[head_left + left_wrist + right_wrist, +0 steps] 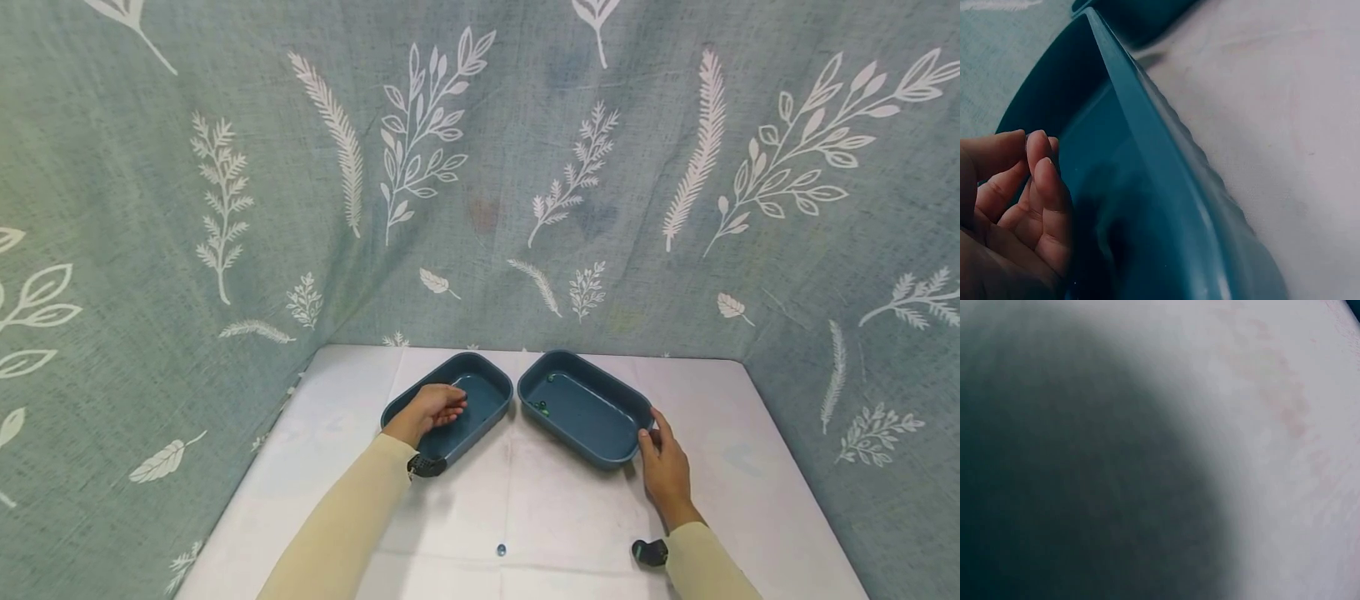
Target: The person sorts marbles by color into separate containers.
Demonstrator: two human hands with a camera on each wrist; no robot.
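Observation:
My left hand (433, 408) is inside the left blue tray (487, 417). Thumb and index fingertips meet in the left wrist view and pinch a small marble (1027, 141), mostly hidden by them; the other fingers curl loosely. At the right blue tray (600, 417), my right hand (666, 468) holds the near right end by the rim, thumb and fingers against it. Several small green marbles (543, 407) lie toward that tray's left end. The right wrist view is blurred and does not show the right hand.
A single blue marble (501, 550) lies on the white tabletop (555, 517) near the front. Patterned green cloth (480, 208) hangs behind the table and along both sides. The trays stand close together at the back, angled toward each other.

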